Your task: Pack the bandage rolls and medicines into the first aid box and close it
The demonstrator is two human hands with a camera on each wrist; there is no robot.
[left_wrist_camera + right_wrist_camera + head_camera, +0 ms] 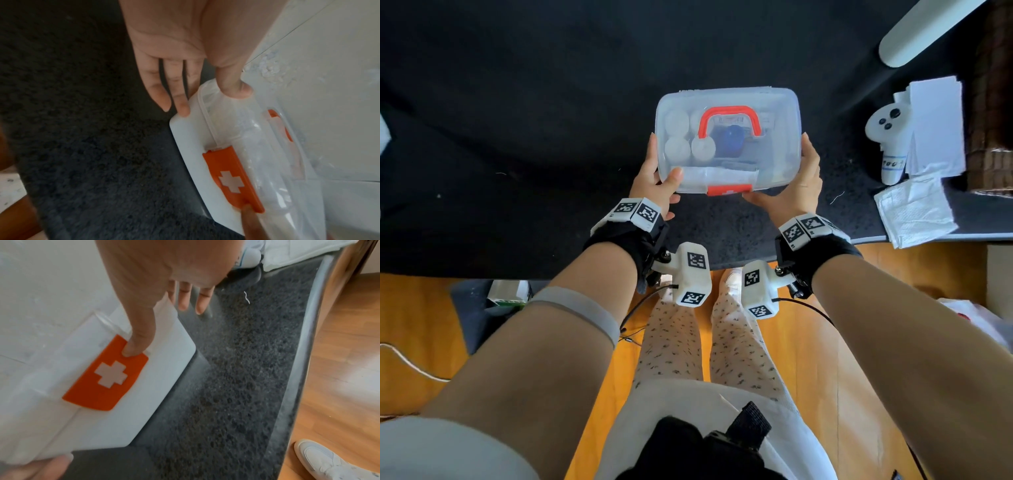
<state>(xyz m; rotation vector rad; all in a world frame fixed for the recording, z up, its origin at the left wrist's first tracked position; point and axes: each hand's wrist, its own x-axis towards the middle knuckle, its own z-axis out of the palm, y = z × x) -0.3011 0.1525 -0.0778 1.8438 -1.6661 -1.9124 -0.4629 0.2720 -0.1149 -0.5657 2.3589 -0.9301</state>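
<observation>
The first aid box point(727, 171) is translucent white with a red handle point(727, 114) and stands on the black mat with its lid down. Through the lid I see white bandage rolls point(676, 147) and a blue item point(732, 138). My left hand point(654, 174) lies along the box's left side with straight fingers point(180, 104), its thumb pressing the lid's front-left corner. My right hand point(804, 174) lies along the right side, and its thumb point(135, 347) presses the red latch point(107, 374) with the white cross. The latch point(230, 178) lies flat against the front wall.
To the right on the table lie a white controller point(890, 137), a stack of white paper point(935, 126) and a folded white cloth point(914, 212). A wicker basket point(993, 102) stands at the far right. The table's front edge point(722, 270) runs just behind my wrists.
</observation>
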